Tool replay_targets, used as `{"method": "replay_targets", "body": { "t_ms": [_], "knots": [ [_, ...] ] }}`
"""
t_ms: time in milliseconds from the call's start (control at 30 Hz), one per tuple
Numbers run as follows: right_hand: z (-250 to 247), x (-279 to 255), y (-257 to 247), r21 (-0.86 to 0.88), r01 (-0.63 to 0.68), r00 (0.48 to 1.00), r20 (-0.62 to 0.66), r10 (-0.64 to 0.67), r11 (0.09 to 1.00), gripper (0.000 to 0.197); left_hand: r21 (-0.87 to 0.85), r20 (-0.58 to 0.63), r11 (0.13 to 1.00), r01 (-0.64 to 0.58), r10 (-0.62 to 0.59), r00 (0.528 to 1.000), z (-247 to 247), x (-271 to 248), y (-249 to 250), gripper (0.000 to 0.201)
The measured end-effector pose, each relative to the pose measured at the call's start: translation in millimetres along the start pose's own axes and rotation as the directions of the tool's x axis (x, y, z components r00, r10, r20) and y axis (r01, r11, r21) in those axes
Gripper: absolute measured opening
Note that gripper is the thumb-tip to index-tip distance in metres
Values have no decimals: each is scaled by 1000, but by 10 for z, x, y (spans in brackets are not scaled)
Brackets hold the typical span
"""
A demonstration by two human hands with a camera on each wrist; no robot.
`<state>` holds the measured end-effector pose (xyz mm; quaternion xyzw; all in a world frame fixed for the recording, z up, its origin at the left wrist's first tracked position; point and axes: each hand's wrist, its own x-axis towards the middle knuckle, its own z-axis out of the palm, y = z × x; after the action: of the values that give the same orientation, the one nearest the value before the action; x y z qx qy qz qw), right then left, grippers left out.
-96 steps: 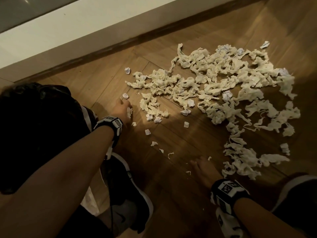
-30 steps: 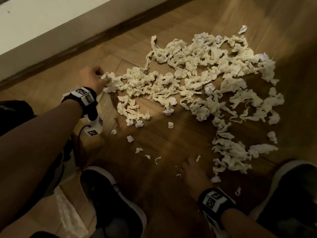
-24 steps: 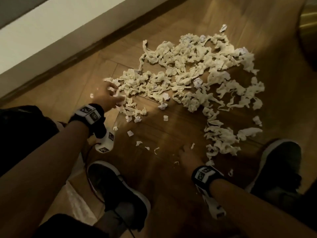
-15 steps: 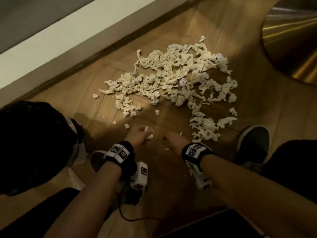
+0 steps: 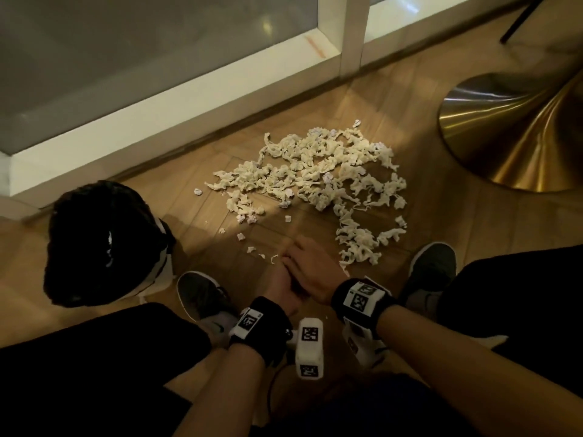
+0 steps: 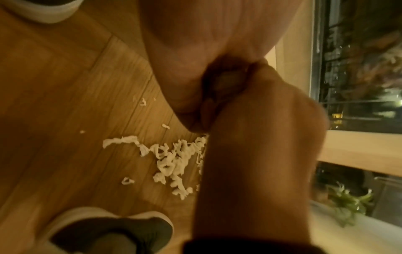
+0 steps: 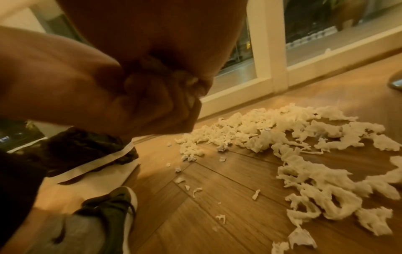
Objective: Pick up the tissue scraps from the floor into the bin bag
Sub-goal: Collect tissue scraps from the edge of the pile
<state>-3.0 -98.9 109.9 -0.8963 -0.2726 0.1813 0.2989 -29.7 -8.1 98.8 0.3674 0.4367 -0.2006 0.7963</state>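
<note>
A wide pile of cream tissue scraps (image 5: pixel 318 175) lies on the wooden floor, with small loose bits (image 5: pixel 241 236) nearer me. The same pile (image 7: pixel 282 137) fills the right of the right wrist view. The black bin bag (image 5: pixel 104 241) sits at the left, by my left shoe. My hands meet above the floor, in front of the pile. My left hand (image 5: pixel 280 285) is curled round a small wad of tissue scraps (image 7: pixel 191 82). My right hand (image 5: pixel 309 266) lies over it with fingers nearly straight, pressing on the wad. Most of the wad is hidden.
A brass table base (image 5: pixel 517 130) stands at the right. A white window frame (image 5: pixel 189 99) runs along the far edge of the floor. My dark shoes (image 5: pixel 202 294) (image 5: pixel 432 269) flank the hands. A thin dark chair leg (image 5: pixel 520 20) shows top right.
My left hand took scraps from the pile's left edge and drew back towards me. My right hand lifted off the floor and came over the left. The view pulled back.
</note>
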Motion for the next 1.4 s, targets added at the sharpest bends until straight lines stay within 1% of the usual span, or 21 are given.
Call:
{"method": "replay_targets", "body": {
  "t_ms": [100,167,233,333,400,500,567,600,667,700,733,767,800,867,967,1000,1067,1133,1200,1233,1400],
  "knots": [
    [-8,-169,-99,-148,46,999,-9,-47,988,49,-49,99,998,44,-39,994,-54,-218,-19,34],
    [-20,-243,-141,-188,82,996,-1,-84,979,48,-63,161,997,55,-44,986,-102,-302,-25,37],
    [-22,-289,-176,-229,113,993,3,-115,967,47,-65,183,997,44,-31,983,-140,-354,-40,39],
    [-22,-319,-204,-297,168,985,9,-173,940,49,-98,248,993,64,-38,968,-169,-414,-51,43],
    [-21,-323,-184,-327,209,978,51,-204,922,52,-136,260,988,79,-41,965,-211,-442,-37,47],
    [-67,-322,-172,-378,258,966,107,-235,889,53,-186,309,978,94,-32,951,-278,-430,-47,61],
    [-100,-317,-159,-325,223,974,116,-195,919,46,-194,305,979,59,3,952,-281,-415,-68,64],
    [-118,-306,-153,-289,185,979,136,-151,939,43,-204,290,978,52,10,957,-275,-421,-79,62],
    [-112,-268,-127,-244,144,984,136,-113,959,37,-208,247,977,43,10,969,-275,-393,-128,56],
    [-100,-263,-117,-237,146,984,135,-117,960,37,-201,245,979,10,41,969,-280,-373,-158,50],
    [-63,-258,-98,-233,168,981,137,-138,958,41,-210,256,978,16,39,966,-266,-397,-161,41],
    [-27,-265,-89,-228,191,977,141,-162,955,47,-180,207,983,-29,67,976,-272,-382,-149,30],
    [-10,-283,-116,-219,206,974,137,-179,954,52,-185,183,982,-25,59,981,-247,-404,-124,23],
    [-7,-316,-193,-204,196,979,100,-179,959,57,-157,125,987,-42,62,990,-238,-404,-81,27],
    [-14,-295,-198,-179,210,977,87,-197,961,65,-198,74,980,-39,55,996,-218,-379,-45,40],
    [-6,-274,-168,-172,224,973,98,-210,959,66,-216,79,976,-36,54,995,-227,-364,-66,41],
    [23,-220,-111,-103,211,975,98,-201,972,59,-242,96,970,-25,49,994,-203,-379,-94,40],
    [16,-180,-83,53,121,991,48,-124,991,51,-236,135,972,-12,45,990,-195,-411,-94,33],
    [-7,-149,-33,225,-1,1000,3,0,974,48,-240,174,971,7,36,984,-190,-417,-69,25],
    [-20,-144,-11,250,-34,999,-7,37,968,50,-248,197,969,13,37,980,-185,-425,-52,24],
    [48,-176,44,218,-37,997,-55,50,975,72,-258,256,966,35,33,966,-167,-414,-43,38]
  ]
}}
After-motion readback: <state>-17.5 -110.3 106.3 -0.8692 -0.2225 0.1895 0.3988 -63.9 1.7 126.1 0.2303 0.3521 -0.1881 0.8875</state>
